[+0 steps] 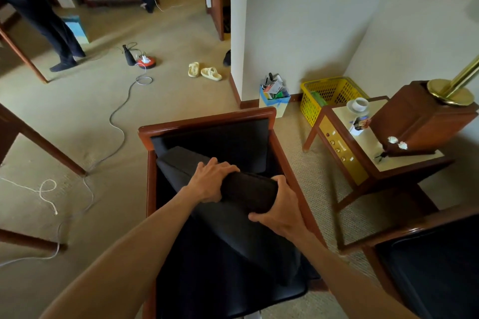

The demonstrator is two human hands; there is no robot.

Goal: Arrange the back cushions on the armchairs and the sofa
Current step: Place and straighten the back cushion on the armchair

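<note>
Two hands | left hand (211, 180), right hand (278, 206) grip cushion (233, 217) (dark) | armchair (207, 119)

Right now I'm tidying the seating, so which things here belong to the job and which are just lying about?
Job: cushion, gripped by left hand and right hand; armchair; second armchair.

Lying about: slippers, yellow basket, cup, cable, side table.

No text, label, brand or number can be read. The boxes stuffed in the paper bag (274, 101) by the wall and the small printed packet (360, 124) on the counter (373, 147) carry print, but it is too blurred to make out.
</note>
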